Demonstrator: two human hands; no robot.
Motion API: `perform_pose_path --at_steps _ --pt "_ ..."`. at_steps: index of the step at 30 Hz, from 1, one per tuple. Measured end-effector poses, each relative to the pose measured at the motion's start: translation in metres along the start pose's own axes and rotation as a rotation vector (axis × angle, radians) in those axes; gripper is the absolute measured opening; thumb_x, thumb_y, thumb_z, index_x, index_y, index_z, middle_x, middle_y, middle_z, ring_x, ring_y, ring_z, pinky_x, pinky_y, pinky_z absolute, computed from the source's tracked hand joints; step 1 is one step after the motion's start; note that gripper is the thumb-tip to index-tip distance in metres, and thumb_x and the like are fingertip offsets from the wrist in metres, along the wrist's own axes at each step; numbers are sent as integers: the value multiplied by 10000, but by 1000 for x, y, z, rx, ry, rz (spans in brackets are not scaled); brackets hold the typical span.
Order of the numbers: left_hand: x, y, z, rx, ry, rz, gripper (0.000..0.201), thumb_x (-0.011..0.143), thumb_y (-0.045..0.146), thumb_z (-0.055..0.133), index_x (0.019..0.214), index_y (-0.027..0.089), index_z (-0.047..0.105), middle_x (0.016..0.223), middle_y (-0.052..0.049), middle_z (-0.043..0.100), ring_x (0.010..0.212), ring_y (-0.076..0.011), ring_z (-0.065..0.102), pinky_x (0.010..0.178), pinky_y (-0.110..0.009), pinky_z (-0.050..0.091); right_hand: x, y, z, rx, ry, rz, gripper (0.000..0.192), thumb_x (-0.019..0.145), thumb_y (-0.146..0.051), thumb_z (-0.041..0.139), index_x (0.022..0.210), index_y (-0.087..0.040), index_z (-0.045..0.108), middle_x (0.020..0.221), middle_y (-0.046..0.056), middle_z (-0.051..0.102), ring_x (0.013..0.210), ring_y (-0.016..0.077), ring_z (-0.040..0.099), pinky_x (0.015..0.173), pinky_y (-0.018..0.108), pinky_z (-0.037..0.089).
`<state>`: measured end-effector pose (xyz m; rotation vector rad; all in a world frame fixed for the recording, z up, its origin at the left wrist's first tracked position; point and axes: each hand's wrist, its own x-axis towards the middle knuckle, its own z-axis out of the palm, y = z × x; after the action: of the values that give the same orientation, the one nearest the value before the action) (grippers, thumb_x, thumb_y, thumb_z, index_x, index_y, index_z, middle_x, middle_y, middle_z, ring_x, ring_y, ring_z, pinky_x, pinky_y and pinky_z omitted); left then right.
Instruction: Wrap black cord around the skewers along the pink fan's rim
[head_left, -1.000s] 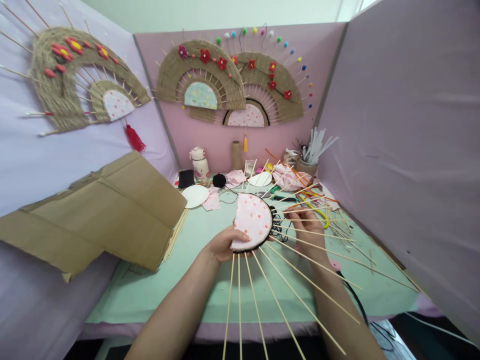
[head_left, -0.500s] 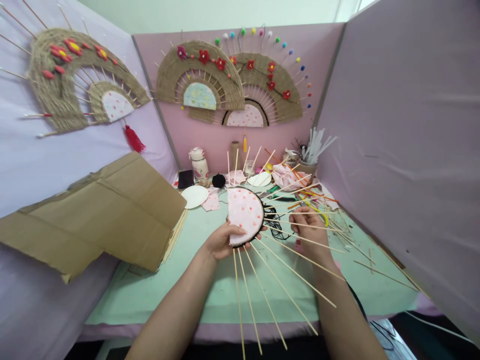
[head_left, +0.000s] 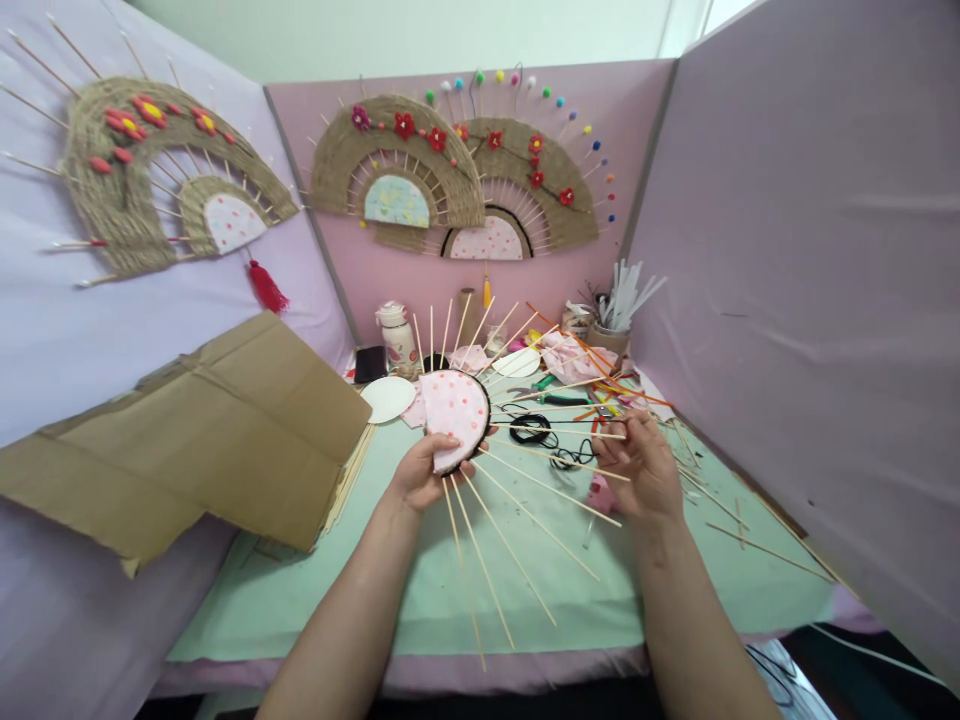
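My left hand (head_left: 417,478) grips the lower edge of a half-round fan core (head_left: 454,414), covered in pink dotted cloth with a dark rim. Thin bamboo sticks (head_left: 525,512) fan out from it on all sides. My right hand (head_left: 641,468) sits to the right of the core, fingers curled among the outer sticks and touching one or two of them. A black cord (head_left: 534,430) lies on the green table (head_left: 420,590) between the core and my right hand.
A folded cardboard sheet (head_left: 202,430) leans at the left. Finished woven fans (head_left: 450,175) hang on the pink back wall. A small bottle (head_left: 397,335), white discs (head_left: 388,398), cloth scraps and a cup of strips (head_left: 611,320) crowd the back of the table. Loose sticks lie at right.
The fan core has risen, moved left and away from me, and turned so more sticks point upward. My right hand shifted slightly right along the sticks.
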<state>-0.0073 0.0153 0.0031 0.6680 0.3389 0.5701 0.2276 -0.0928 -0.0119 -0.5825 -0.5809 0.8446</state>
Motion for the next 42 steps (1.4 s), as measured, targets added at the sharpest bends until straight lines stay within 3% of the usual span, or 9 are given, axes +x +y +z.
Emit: perform_pose_path --at_steps 7,12,15,19,24,32,39,41,42 --pt "0 6 -8 21 33 -82 541 690 43 449 1231 50 426 1063 -175 630 799 -171 635 496 -173 467 2 0 -4 19 25 -103 159 700 -216 676 793 -225 547 660 -72 566 375 1 315 460 168 368" --pt "-2 5 -11 5 -57 -127 484 659 73 458 1139 36 497 1009 -182 644 765 -169 627 483 -175 462 6 0 -7 193 73 27 178 676 -128 690 768 -210 562 665 -80 586 389 -20 393 422 103 389" --pt "-3 2 -11 32 -138 -110 505 638 94 475 1140 48 511 990 -186 647 739 -176 623 471 -187 450 9 0 -9 287 166 108 185 666 -104 699 756 -194 564 674 -70 606 542 9 556 510 96 481" --pt "-6 -2 -10 58 -206 -113 502 618 115 510 1114 50 542 992 -197 645 713 -179 623 535 -232 460 15 5 -4 318 327 204 174 690 -55 659 759 -185 565 746 -45 659 709 52 642 631 129 548" --pt "-9 -4 -10 50 -258 -87 478 590 120 535 1063 76 577 926 -178 667 698 -197 625 706 -352 460 35 18 24 192 220 177 209 667 -49 671 789 -178 560 812 -9 682 836 99 655 738 189 555" --pt "-13 -1 -10 21 -318 -66 431 685 253 553 1074 69 575 979 -203 646 683 -199 627 563 -270 440 59 55 72 159 73 226 239 676 -17 614 753 -195 474 736 -36 659 780 87 646 761 222 511" --pt "-18 0 -11 24 -185 20 603 635 228 575 1221 124 484 1060 -171 625 669 -185 602 532 -266 429 36 76 67 -238 -136 345 186 685 -170 639 792 -184 488 713 -13 630 645 103 604 586 232 467" --pt "-19 2 -9 -20 -150 83 613 640 220 564 1241 147 469 1109 -152 607 650 -151 574 533 -253 427 23 70 58 -616 -222 357 200 730 -233 603 902 -190 510 741 6 633 642 129 599 573 257 451" --pt "-20 3 -7 -38 -150 125 626 641 216 557 1256 161 454 1139 -145 591 617 -130 550 517 -246 419 15 63 52 -850 -234 269 219 741 -250 592 940 -194 519 768 17 634 665 145 597 587 270 445"
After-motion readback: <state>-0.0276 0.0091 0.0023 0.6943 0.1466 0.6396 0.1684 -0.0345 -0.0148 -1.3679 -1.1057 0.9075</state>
